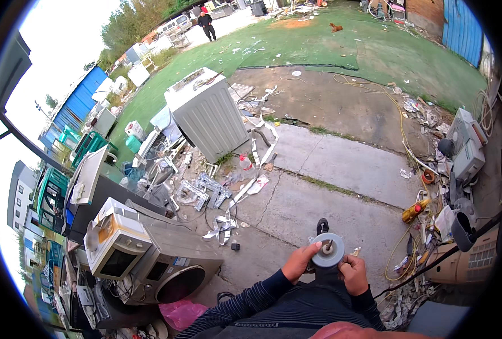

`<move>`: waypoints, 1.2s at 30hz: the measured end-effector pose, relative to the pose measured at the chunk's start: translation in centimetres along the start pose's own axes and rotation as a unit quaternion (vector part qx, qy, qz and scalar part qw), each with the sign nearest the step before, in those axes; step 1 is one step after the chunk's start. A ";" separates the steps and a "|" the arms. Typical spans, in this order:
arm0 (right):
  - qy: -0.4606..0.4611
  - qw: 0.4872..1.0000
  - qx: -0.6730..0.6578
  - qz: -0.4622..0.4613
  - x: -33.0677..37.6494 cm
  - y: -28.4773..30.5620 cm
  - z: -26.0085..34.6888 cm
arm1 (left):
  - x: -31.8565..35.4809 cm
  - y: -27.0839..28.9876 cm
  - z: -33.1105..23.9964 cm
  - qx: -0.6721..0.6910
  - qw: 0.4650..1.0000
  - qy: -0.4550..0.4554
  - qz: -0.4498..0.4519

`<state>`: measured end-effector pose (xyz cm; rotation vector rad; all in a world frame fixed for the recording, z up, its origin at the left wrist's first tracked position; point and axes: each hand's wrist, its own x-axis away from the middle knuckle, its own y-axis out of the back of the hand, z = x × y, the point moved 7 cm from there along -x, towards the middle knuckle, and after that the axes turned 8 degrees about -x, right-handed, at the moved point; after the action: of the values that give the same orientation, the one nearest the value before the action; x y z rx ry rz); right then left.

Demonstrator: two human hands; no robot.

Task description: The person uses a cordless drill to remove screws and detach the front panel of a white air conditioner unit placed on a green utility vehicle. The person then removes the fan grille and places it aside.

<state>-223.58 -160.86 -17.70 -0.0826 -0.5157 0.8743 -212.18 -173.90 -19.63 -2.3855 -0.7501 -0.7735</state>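
Note:
A round grey part (321, 260) with a short shaft standing up from its middle is held close in front of my body. My left hand (301, 264) grips its left side, thumb laid over the top near the rim. At its right edge, my right hand (354, 275) is closed with the fingers curled in and the thumb up against the rim. The underside of the part is hidden, so what the fingers do beneath cannot be seen. Beyond it, the tip of a dark shoe (322, 225) shows on the concrete.
At left, a white microwave (117, 240) rests on a grey front-loading washing machine (169, 271). A white appliance cabinet (206, 113) stands ahead amid scrap. A pink bag (182, 313) lies near my left. An outdoor air-conditioner unit (464, 147) and yellow hose line the right. A person (206, 25) stands far off.

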 end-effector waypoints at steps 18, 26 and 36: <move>-0.044 0.960 0.143 0.236 -50.4 -11.1 20.4 | -28.9 13.3 -35.8 0.155 0.976 -0.092 -0.118; -0.042 0.972 0.160 0.165 -70.6 -12.5 31.0 | -45.6 18.7 -55.7 0.002 0.983 -0.124 -0.134; -0.062 0.995 0.041 0.068 -93.8 -16.0 38.6 | -64.4 25.6 -75.6 -0.151 0.973 -0.129 -0.121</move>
<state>-279.64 -246.86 -16.84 0.0118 -0.5954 1.0374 -267.13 -260.41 -15.72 -2.7395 -1.1144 -0.7215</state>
